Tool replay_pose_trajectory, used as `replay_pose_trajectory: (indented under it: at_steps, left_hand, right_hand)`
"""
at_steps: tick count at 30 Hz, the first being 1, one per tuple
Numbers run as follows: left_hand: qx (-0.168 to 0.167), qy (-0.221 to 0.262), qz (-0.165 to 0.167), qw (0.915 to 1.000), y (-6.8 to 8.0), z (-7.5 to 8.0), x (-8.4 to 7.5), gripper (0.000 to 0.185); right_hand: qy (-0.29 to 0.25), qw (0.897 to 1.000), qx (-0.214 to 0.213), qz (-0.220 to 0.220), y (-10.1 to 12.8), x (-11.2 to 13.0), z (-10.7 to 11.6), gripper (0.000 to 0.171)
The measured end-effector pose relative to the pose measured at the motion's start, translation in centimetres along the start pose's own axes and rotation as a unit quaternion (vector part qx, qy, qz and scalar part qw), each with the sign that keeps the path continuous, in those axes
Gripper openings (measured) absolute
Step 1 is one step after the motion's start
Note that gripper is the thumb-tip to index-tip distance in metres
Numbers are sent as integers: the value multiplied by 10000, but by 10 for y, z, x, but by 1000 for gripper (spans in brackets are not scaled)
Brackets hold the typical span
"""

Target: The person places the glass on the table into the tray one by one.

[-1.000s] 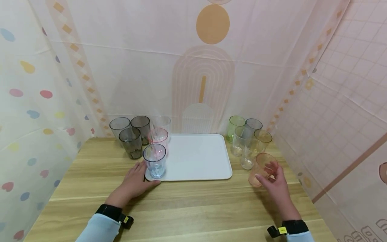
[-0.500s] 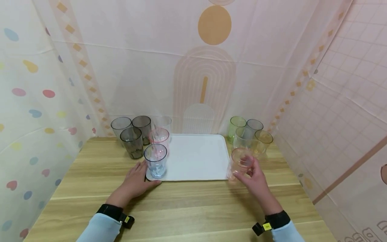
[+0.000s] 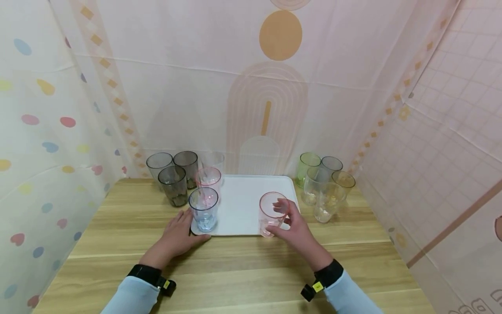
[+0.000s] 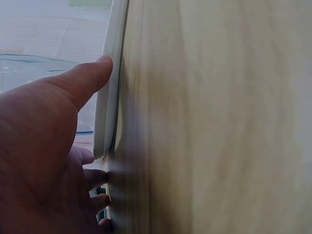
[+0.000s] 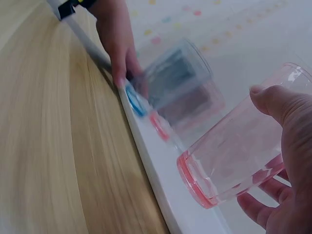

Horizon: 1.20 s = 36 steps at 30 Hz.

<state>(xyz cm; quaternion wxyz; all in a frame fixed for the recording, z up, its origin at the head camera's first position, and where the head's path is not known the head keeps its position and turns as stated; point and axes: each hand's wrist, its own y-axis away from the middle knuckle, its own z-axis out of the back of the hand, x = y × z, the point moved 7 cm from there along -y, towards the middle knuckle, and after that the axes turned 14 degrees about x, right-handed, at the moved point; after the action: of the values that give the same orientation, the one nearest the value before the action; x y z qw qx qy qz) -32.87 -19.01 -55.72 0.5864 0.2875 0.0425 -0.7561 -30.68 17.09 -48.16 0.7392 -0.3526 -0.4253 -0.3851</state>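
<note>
A clear pink-tinted tumbler is gripped between the thumb and fingers of my right hand, over the front part of the white tray. In the right wrist view its pink base appears just above the tray, slightly tilted in that picture. My left hand rests at the tray's front left corner, thumb against the front rim and fingers spread along the left side. A blue-tinted tumbler stands on the tray beside that hand. Behind it is another pink tumbler, with a clear one farther back.
Dark grey tumblers cluster left of the tray on the wooden table. To its right stand several more: a green one, a grey one, an amber one and clear ones. A patterned cloth hangs behind.
My right hand has carried the pink tumbler leftward, from beside the right-hand cluster to over the tray. The left hand has stayed at the tray corner.
</note>
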Motion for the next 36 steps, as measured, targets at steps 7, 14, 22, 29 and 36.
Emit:
replay_pose_trajectory:
  at_steps: [7, 14, 22, 29, 36]
  left_hand:
    - [-2, 17, -30, 10000, 1, 0, 0, 124]
    - [-28, 30, -35, 10000, 1, 0, 2, 123]
    - [-66, 67, -43, 9999, 2, -1, 2, 122]
    - [-80, 61, -51, 9999, 2, -1, 2, 123]
    - [-87, 107, -63, 9999, 0, -2, 4, 123]
  right_hand:
    - [-248, 9990, 377, 42, -17, 10, -27, 79]
    - [-312, 9980, 544, 42, -37, 13, -43, 77]
    - [-93, 9987, 476, -144, -72, 3, -48, 75]
    - [-136, 9987, 403, -279, -111, -10, -43, 74]
    - [-215, 9962, 416, -738, -146, -12, -38, 79]
